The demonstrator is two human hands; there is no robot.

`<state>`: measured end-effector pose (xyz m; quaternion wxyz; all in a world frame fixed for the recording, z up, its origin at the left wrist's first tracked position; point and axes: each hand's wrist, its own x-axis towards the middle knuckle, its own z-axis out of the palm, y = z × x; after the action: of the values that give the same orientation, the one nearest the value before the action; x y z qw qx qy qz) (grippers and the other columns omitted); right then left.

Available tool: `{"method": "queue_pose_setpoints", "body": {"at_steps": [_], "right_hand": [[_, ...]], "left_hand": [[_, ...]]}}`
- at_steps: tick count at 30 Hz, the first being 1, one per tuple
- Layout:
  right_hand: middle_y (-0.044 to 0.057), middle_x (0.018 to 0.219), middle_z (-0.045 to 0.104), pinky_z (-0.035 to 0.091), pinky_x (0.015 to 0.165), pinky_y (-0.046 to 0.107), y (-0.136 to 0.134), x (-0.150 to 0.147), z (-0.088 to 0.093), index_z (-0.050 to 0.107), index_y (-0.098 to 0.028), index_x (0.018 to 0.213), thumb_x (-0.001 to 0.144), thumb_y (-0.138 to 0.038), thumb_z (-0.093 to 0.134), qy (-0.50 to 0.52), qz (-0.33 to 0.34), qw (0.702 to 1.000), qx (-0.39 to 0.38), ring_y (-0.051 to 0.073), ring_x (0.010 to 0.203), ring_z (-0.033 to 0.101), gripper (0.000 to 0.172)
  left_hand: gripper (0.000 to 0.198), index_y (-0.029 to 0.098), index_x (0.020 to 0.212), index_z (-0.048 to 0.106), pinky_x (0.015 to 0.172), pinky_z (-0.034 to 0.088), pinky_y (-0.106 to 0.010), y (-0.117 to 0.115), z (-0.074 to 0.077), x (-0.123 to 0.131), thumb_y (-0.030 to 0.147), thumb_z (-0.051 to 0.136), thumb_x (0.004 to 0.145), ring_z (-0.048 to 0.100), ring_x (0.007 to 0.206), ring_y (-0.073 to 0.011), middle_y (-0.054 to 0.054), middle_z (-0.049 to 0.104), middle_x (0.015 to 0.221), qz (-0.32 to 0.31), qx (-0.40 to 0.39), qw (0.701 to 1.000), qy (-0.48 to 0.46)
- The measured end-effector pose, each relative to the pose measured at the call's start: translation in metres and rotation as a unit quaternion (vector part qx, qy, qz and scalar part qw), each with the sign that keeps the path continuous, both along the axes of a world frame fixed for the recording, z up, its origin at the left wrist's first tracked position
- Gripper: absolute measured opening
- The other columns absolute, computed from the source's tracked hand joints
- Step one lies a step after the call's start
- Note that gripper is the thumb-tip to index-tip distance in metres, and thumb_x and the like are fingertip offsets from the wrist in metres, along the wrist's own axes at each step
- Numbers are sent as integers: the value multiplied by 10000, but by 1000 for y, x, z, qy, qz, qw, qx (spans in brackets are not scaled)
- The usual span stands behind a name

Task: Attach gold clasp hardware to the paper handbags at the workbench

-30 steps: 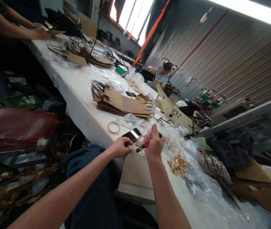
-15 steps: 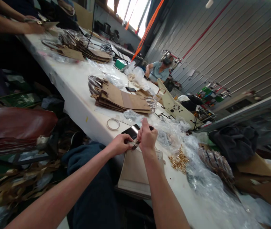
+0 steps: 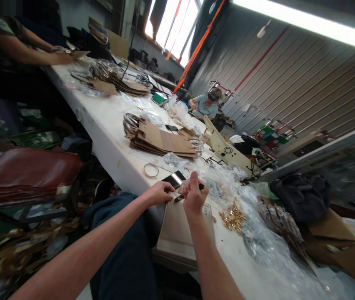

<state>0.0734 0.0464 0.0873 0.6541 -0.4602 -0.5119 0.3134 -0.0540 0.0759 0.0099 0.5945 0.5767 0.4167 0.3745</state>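
Observation:
My right hand (image 3: 193, 195) is closed around a dark-handled tool, its tip (image 3: 179, 198) pointing down at the upper edge of a beige leather-like panel (image 3: 177, 231). The fingers of my left hand (image 3: 159, 193) are pinched at that panel's upper left corner; what they grip, if anything, is too small to make out. The panel lies at the table edge, partly behind my right forearm. A dark phone (image 3: 175, 179) rests just beyond my hands, with a metal-looking ring (image 3: 151, 170) to its left.
Brown bag pieces with wrapped handles (image 3: 161, 139) lie on the white table (image 3: 108, 135) beyond my hands. Gold hardware (image 3: 233, 217) and clear plastic (image 3: 268, 237) are at the right. Two people are at the table's far parts. A red-brown seat (image 3: 27, 175) stands left.
The camera view has shifted, so the scene sits lower and slightly right. My right hand's tool tip stays near the panel's upper edge, and my left hand remains at the corner.

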Motion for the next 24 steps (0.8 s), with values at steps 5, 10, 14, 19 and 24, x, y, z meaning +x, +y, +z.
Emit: {"method": "queue_pose_setpoints", "body": {"at_steps": [5, 10, 14, 19, 24], "right_hand": [[-80, 459, 307, 213, 373, 244, 0, -4, 12, 364, -240, 550, 1004, -658, 719, 79, -5, 996, 35, 78, 368, 283, 712], [-62, 449, 370, 221, 375, 249, 0, -10, -1, 404, -230, 555, 1007, -654, 722, 45, -20, 999, 7, 84, 360, 330, 697], [-66, 460, 370, 241, 377, 251, 4, -7, -8, 402, -232, 575, 1015, -657, 711, 32, -23, 999, 1, 82, 370, 327, 685], [-65, 483, 385, 267, 397, 261, 0, -6, -14, 417, -233, 604, 1020, -640, 715, 12, -37, 999, 10, 88, 387, 356, 653], [-61, 489, 387, 313, 426, 268, -9, -7, -16, 413, -238, 612, 1034, -637, 693, 24, -68, 997, 23, 95, 403, 376, 645]], "left_hand": [[324, 103, 918, 823, 574, 370, -237, 1, 2, 3, 104, 721, 611, 552, 643, -146, 15, 664, 674, 13, -9, 1000, 5], [295, 109, 905, 818, 558, 368, -230, 2, 2, 3, 103, 705, 633, 558, 648, -142, 2, 693, 712, 6, -11, 1000, -1], [300, 118, 930, 821, 570, 387, -229, 1, -1, 3, 129, 719, 648, 583, 679, -152, -15, 719, 759, 1, -8, 1000, -4], [307, 132, 948, 814, 587, 394, -238, 0, 0, 3, 173, 713, 661, 580, 698, -154, -22, 723, 801, -2, 1, 1000, -1], [330, 140, 950, 797, 582, 382, -249, 0, 5, 3, 223, 716, 641, 554, 667, -151, -2, 680, 731, -9, -22, 1000, 4]]}}
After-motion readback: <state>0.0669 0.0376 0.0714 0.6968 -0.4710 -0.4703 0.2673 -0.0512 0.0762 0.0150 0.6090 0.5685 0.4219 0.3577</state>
